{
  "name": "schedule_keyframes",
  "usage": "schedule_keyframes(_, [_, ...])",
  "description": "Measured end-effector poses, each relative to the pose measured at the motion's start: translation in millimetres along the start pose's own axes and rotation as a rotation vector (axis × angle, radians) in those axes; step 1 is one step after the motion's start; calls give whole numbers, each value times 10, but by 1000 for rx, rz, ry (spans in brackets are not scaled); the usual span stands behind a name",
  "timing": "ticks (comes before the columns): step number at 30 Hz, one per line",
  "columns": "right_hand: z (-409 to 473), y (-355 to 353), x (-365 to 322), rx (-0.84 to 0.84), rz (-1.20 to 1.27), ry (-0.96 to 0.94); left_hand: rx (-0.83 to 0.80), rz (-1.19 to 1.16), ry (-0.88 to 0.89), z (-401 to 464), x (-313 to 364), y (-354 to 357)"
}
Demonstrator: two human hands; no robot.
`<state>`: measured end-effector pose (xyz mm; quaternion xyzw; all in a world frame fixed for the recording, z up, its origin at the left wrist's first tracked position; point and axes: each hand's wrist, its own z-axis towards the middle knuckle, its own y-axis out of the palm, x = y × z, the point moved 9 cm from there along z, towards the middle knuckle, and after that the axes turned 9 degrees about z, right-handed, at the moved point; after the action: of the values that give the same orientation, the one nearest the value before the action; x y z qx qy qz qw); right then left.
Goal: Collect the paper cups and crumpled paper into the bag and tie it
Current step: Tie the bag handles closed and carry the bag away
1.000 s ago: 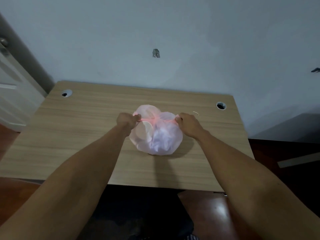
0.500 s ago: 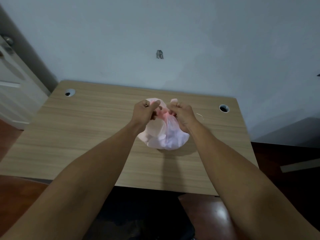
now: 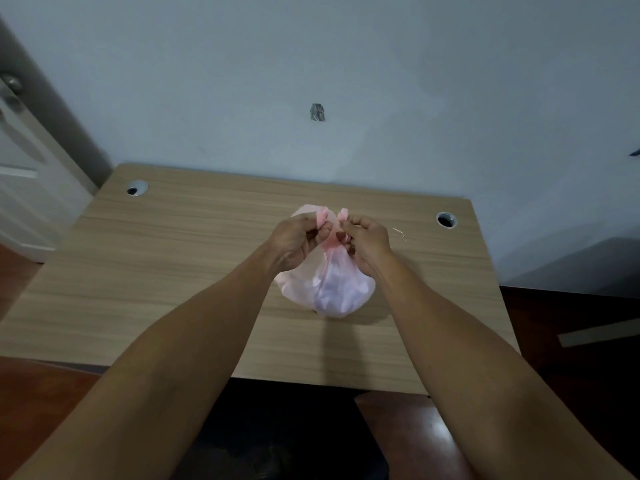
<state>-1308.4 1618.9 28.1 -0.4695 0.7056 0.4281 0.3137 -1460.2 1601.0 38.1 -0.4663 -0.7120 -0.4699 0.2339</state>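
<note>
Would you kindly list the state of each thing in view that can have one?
Bag: full, resting on the desk, neck gathered, both pink handles held up.
Left hand: pinching the left handle.
Right hand: pinching the right handle.
Desk: holds the bag and a small thin scrap.
Door: only partly visible, cannot tell.

Thin translucent plastic bag (image 3: 332, 289) — matt wood-grain table (image 3: 194, 265).

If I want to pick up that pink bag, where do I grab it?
Grab the pink bag at its gathered neck, coming down from above. There the plastic is bunched into a thin twist, while the body below bulges round and slippery. The left hand and right hand each pinch one of the two handle ends just above it, so a tied knot would probably make a handy grip.
</note>
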Motion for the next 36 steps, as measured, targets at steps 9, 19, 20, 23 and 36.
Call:
schedule_keyframes(9, [-77, 165, -169, -138, -170, -86, -122, 259, -53, -37, 35, 77])
schedule_keyframes(19, [-147, 296, -129, -346, -219, -66, 130, 539, 25, 28, 121, -73])
schedule_keyframes(20, [-154, 307, -138, -358, -238, -93, 145, 552, 31, 30, 119, -66])
schedule_keyframes(23, [-156, 263, -200, -322, -298, -174, 187, 573, 24, 47, 93, -71])
schedule_keyframes(36, [6, 50, -316, -155, -439, -270, 122, 880, 230, -130, 24, 37])
